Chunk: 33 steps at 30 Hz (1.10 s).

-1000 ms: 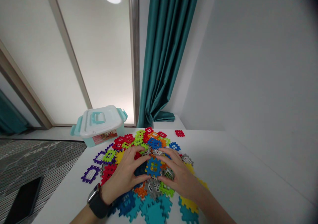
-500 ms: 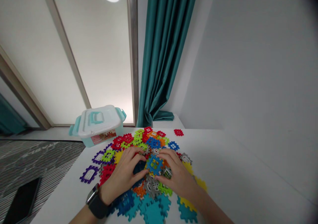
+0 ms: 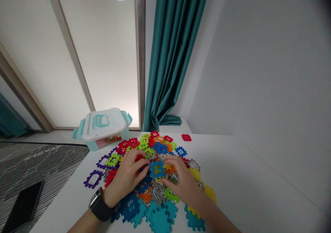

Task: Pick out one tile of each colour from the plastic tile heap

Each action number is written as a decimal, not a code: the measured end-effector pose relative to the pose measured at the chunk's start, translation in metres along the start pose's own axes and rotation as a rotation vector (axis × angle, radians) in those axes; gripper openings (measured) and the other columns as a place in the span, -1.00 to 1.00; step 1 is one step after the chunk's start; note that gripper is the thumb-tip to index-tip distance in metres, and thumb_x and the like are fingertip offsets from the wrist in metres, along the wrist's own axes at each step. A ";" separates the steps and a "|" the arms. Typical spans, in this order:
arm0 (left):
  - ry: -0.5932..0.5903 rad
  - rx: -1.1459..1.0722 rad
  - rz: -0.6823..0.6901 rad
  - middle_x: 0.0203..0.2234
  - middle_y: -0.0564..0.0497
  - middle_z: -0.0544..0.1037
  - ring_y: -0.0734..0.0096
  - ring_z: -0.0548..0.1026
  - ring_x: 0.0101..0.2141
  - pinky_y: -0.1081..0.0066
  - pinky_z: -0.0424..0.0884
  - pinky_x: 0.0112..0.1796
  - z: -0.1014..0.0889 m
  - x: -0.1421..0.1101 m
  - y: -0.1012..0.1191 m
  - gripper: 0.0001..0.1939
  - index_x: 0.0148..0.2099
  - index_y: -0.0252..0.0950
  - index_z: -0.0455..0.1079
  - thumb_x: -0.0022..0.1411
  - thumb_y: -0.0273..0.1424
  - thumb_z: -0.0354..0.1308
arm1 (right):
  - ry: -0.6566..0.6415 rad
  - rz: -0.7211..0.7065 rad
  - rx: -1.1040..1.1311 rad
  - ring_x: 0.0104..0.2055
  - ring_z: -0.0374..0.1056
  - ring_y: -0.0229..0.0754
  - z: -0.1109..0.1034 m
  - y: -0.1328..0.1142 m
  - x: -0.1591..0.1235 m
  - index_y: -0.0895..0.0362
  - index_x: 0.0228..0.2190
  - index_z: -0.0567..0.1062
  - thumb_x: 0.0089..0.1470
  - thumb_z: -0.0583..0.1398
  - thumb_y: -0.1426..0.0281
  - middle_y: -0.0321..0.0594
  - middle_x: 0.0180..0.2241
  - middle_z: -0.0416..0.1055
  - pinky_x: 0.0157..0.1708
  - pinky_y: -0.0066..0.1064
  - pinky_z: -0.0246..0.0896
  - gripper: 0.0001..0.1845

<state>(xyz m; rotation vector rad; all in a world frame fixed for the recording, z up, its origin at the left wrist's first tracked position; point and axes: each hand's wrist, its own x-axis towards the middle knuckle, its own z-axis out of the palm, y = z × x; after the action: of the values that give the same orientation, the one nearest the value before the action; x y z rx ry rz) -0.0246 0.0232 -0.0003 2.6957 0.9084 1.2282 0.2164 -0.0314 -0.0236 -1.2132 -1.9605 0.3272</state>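
A blue square interlocking building piece [image 3: 157, 170] with a window-like opening stands over the middle of a colourful heap. The fingertips of my left hand [image 3: 130, 171], which wears a dark watch, are closed at its left edge. To its right is my right hand [image 3: 182, 181], thumb and fingers apart, a small gap from the blue piece. A yellow piece [image 3: 167, 166] shows between the right fingers; I cannot tell whether they touch it. Turquoise pieces [image 3: 160, 219] lie at the near side, and a grey piece [image 3: 156, 191] just below the blue one. Both palms hide parts of the heap.
A lidded plastic box [image 3: 106, 129] stands at the table's back left. Purple frame pieces [image 3: 93, 179] lie left of the heap, and a lone red piece [image 3: 186, 137] at the back. A teal curtain [image 3: 176, 60] hangs behind the white table [image 3: 245, 178]; a black phone-like slab [image 3: 22, 205] lies lower left.
The blue piece has shifted slightly left with my left hand. My right fingers have come away from its right edge, and the yellow piece now shows between them.
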 end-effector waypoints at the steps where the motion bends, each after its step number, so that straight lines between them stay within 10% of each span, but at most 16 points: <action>1: -0.011 -0.001 0.008 -0.10 -0.10 0.44 0.15 0.41 -0.08 0.17 0.37 -0.07 -0.002 0.000 -0.001 -0.90 -0.12 -0.22 0.49 0.36 -0.46 0.16 | -0.025 -0.020 -0.003 0.24 0.26 0.00 -0.003 0.000 0.000 0.03 0.08 0.34 0.11 0.31 0.47 -0.09 0.15 0.36 0.25 -0.04 0.20 -0.48; 9: -0.090 -0.034 0.012 -0.07 -0.11 0.42 0.16 0.41 -0.06 0.19 0.39 -0.07 -0.006 0.001 -0.003 -0.85 -0.08 -0.19 0.50 0.41 -0.44 0.10 | -0.188 -0.120 -0.039 0.29 0.22 -0.09 -0.013 -0.008 0.003 -0.06 0.14 0.36 0.26 0.21 0.45 -0.19 0.23 0.34 0.30 -0.12 0.18 -0.55; 17: -0.133 -0.056 -0.031 0.01 -0.13 0.42 0.07 0.40 0.00 0.11 0.39 -0.01 -0.004 -0.001 0.001 -0.65 0.05 -0.21 0.39 0.24 -0.32 0.29 | -0.042 -0.111 -0.060 0.18 0.33 -0.03 -0.004 -0.005 0.000 0.00 0.12 0.37 0.20 0.24 0.46 -0.11 0.10 0.43 0.20 -0.08 0.30 -0.54; 22: -0.130 -0.062 -0.044 -0.09 -0.09 0.47 0.14 0.44 -0.08 0.16 0.40 -0.07 -0.002 -0.001 0.004 -0.88 -0.15 -0.21 0.39 0.31 -0.33 0.23 | 0.069 -0.097 -0.058 0.14 0.37 -0.02 0.004 -0.005 -0.002 0.02 0.08 0.39 0.20 0.22 0.45 -0.08 0.07 0.43 0.15 -0.09 0.35 -0.58; 33: -0.054 -0.030 -0.030 -0.11 -0.10 0.46 0.19 0.45 -0.09 0.21 0.42 -0.09 0.002 -0.003 -0.010 -0.89 -0.11 -0.23 0.47 0.41 -0.43 0.11 | 0.000 -0.059 -0.052 0.14 0.37 -0.02 0.005 -0.010 -0.003 0.01 0.09 0.39 0.22 0.18 0.47 -0.08 0.07 0.41 0.15 -0.10 0.36 -0.59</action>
<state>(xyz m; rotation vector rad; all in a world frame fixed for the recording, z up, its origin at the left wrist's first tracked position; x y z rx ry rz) -0.0292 0.0303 -0.0066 2.6686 0.9122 1.1475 0.2072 -0.0379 -0.0226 -1.1855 -2.0117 0.2479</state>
